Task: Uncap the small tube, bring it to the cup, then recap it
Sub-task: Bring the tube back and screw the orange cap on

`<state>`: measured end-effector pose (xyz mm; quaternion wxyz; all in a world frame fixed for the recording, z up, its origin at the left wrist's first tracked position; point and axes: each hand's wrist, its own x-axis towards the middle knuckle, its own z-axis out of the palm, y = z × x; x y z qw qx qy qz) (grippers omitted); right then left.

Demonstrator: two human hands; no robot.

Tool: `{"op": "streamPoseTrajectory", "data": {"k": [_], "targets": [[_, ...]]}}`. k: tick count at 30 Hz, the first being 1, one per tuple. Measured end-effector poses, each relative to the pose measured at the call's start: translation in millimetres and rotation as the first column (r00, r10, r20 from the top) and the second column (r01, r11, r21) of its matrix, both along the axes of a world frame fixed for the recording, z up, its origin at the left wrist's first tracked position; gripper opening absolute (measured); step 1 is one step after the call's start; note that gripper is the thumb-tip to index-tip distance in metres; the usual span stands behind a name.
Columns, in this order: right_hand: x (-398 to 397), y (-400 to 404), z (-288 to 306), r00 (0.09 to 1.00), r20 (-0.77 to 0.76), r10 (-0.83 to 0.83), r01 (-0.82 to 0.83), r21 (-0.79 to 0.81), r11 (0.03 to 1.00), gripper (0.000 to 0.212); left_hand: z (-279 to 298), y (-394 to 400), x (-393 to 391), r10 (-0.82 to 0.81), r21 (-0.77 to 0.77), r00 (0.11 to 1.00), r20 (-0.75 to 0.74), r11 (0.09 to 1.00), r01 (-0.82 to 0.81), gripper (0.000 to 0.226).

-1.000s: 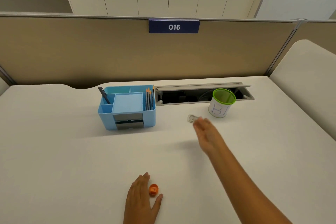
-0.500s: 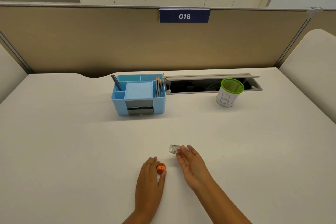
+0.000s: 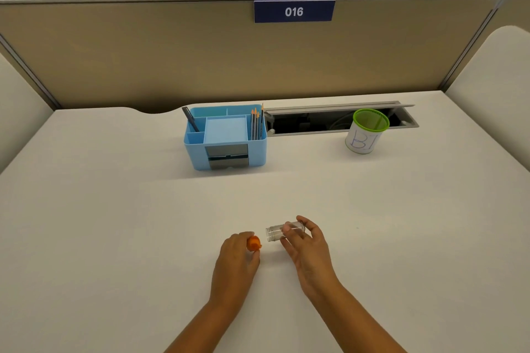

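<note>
My right hand (image 3: 305, 249) grips a small clear tube (image 3: 276, 232) near the table's front middle. The tube lies roughly level, its open mouth facing left. My left hand (image 3: 236, 259) pinches the orange cap (image 3: 253, 243) between thumb and fingers, a short gap to the left of the tube's mouth. Cap and tube are apart. The cup (image 3: 367, 131), white with a green rim and blue letters on its side, stands upright at the back right, far from both hands.
A blue desk organiser (image 3: 226, 137) with pencils and a pen stands at the back middle. Behind the cup an open cable tray (image 3: 329, 120) is sunk into the white table (image 3: 114, 209). A beige partition closes the back edge.
My right hand has drawn the tube back from near the cup to the front middle. My left hand has lifted the orange cap off the table and brought it close to the tube's mouth.
</note>
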<state>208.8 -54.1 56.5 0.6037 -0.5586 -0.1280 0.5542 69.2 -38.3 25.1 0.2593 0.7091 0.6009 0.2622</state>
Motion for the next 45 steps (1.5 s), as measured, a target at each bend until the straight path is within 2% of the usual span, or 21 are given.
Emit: {"op": "streamPoseTrajectory", "data": {"k": [5,11,17,20,30,36,39,42,45], "targets": [[-7.0,-4.4,-0.7,0.976,0.217,0.021,-0.028,0.029,0.999,0.035,5.8,4.0,0.1,-0.038,0.027,0.998,-0.047,0.999,0.04,0.037],[-9.3,-4.5,4.9,0.955,0.295,0.029,-0.064,0.111,0.992,0.036,14.3,6.8,0.7,-0.088,0.087,0.991,-0.105,0.991,0.097,0.038],[-10.8,-4.6,9.7,0.913,0.406,0.038,-0.111,0.159,0.981,0.038,22.9,14.5,3.3,-0.119,0.078,0.968,-0.22,0.987,0.139,0.033],[-12.0,-6.2,10.4,0.885,0.463,0.042,-0.134,0.169,0.976,0.038,24.8,17.1,6.1,-0.121,0.077,0.967,-0.225,0.987,0.142,0.031],[-7.5,-8.2,14.2,0.87,0.491,-0.053,-0.057,0.205,0.977,0.039,23.8,17.9,7.5,-0.048,-0.011,0.997,-0.059,0.999,0.047,0.031],[-6.6,-5.9,15.4,0.897,0.443,0.016,-0.095,0.158,0.983,0.039,29.0,19.8,9.1,-0.115,-0.013,0.993,0.031,0.993,0.115,0.034],[-2.4,-3.7,18.4,0.934,0.358,-0.011,-0.048,0.155,0.987,0.037,35.3,20.9,8.0,-0.144,-0.068,0.967,0.21,0.985,0.161,0.031],[1.0,-3.4,21.6,0.953,0.302,0.008,-0.055,0.148,0.987,0.036,42.7,21.0,7.9,-0.081,-0.189,0.879,0.47,0.963,0.19,0.021],[0.0,-3.3,24.7,0.96,0.28,0.021,-0.067,0.155,0.986,0.036,47.0,20.7,10.5,-0.009,-0.251,0.803,0.596,0.948,0.197,0.016]]}}
